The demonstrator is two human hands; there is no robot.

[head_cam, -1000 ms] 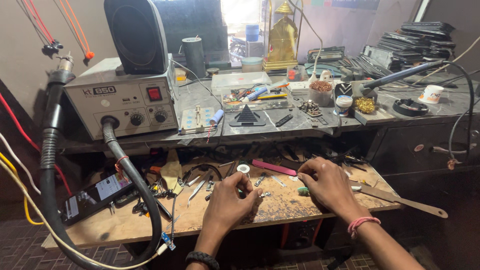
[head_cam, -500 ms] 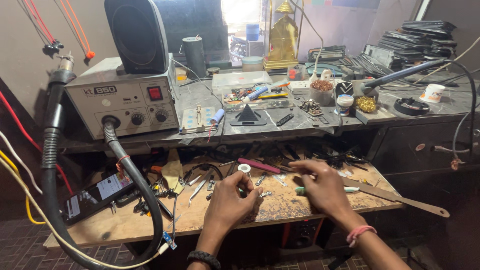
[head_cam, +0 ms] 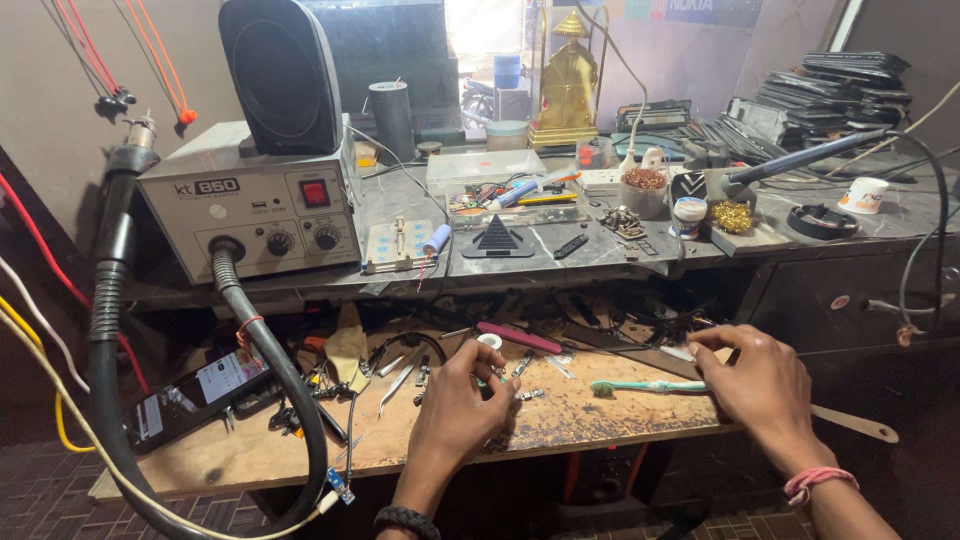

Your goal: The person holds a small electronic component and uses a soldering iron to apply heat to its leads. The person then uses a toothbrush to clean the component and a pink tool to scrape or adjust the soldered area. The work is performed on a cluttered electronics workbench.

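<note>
Wooden bench (head_cam: 620,420), left hand (head_cam: 460,405) grip pinched on small part, right hand (head_cam: 755,375) fingers apart nr green toothbrush (head_cam: 645,386)

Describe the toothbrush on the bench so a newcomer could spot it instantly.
Start at the wooden work board below the grey shelf that carries the hot-air station. On the board's right half, next to the right hand, lies the toothbrush, flat, with its bristle head pointing left. Its pale turquoise handle sets it apart from the metal tweezers and the pink tool nearby.
</note>
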